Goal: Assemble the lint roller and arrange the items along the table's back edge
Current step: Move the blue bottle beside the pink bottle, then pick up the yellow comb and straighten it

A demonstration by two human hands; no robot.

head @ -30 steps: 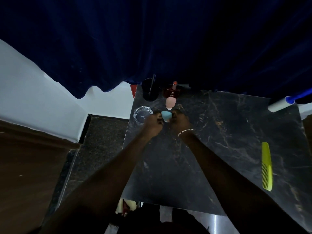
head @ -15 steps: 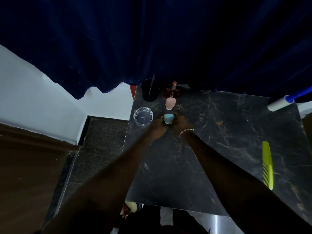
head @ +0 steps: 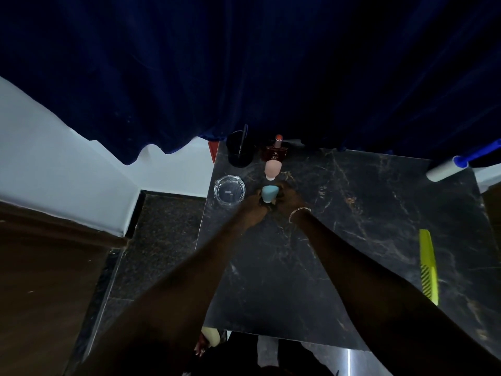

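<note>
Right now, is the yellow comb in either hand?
No, the yellow comb lies alone on the table's right side, far from both hands, which are around a blue sponge.

Glass ashtray just left of left grip, pink sponge & bottle close ahead, table bare to right grip's right.

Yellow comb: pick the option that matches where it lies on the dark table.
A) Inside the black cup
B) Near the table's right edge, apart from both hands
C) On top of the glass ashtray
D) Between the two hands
B: the yellow comb lies flat near the right edge of the table, well away from the left hand and the right hand, which meet around the blue sponge.
</note>
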